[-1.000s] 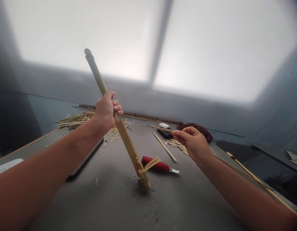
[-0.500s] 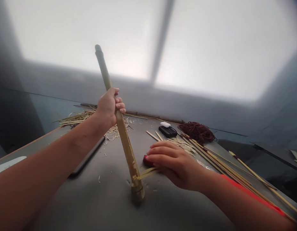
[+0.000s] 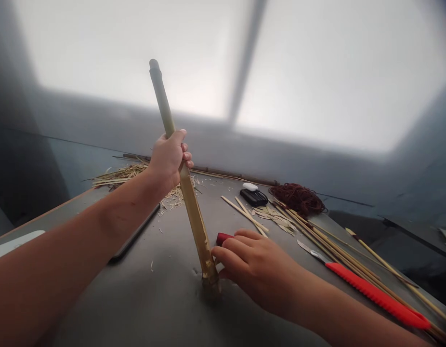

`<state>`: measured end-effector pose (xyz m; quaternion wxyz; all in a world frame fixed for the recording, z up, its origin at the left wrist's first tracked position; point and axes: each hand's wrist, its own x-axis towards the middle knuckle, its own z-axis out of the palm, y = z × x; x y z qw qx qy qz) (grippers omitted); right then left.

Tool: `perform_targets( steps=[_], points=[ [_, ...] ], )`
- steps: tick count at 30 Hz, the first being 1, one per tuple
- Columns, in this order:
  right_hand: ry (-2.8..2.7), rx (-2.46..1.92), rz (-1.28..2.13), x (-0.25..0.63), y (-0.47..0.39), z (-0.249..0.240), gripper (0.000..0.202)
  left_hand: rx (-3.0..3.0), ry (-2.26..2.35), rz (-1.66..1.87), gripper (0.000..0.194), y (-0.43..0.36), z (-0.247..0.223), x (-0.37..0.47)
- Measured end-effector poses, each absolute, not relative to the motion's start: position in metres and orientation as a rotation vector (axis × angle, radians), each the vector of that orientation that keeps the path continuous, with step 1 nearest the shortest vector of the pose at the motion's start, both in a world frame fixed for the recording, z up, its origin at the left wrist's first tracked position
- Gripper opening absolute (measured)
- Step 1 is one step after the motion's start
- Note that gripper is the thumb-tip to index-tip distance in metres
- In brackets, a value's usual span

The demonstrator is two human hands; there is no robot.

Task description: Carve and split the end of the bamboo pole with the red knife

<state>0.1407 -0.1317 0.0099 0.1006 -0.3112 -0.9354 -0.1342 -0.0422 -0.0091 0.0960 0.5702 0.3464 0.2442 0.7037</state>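
A long bamboo pole (image 3: 196, 217) stands tilted, its lower end on the grey table and its upper end leaning left. My left hand (image 3: 170, 156) is wrapped round it at mid-length. Below the grip, its side is split, with a rough, pale edge. My right hand (image 3: 255, 265) is at the pole's lower end, finger and thumb pinched close against it. A thin bamboo strip there is mostly hidden by the fingers. Just behind them lies a dark red cylinder (image 3: 223, 238), partly covered by the hand.
On the right lie a red-handled knife (image 3: 374, 291) and several thin bamboo sticks (image 3: 331, 243). Further back are brown cord (image 3: 298, 197), a black device (image 3: 253, 196) with a white case (image 3: 250, 186), and flat shavings (image 3: 277, 219). More shavings (image 3: 118, 174) are heaped at back left.
My right hand has moved left and down, right up to the pole's lower end. The pale strip that stretched between them is now mostly hidden. The red-handled knife has come into fuller view.
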Motion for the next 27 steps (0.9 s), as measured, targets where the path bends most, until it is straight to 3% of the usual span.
perform_targets(
  steps=[6,18,27],
  points=[
    [-2.835,-1.0,-0.454,0.141,-0.127,0.005,0.004,0.832,0.606,1.68,0.021,-0.008,0.094,-0.039],
    [-2.354,-0.913,-0.723,0.149,-0.119,0.007,0.032,0.508,0.67,1.709,0.028,0.017,0.093,-0.062],
    [-2.156,-1.03,-0.868,0.157,-0.114,0.011,0.028,0.369,0.705,1.771,0.03,0.033,0.086,-0.078]
  ],
)
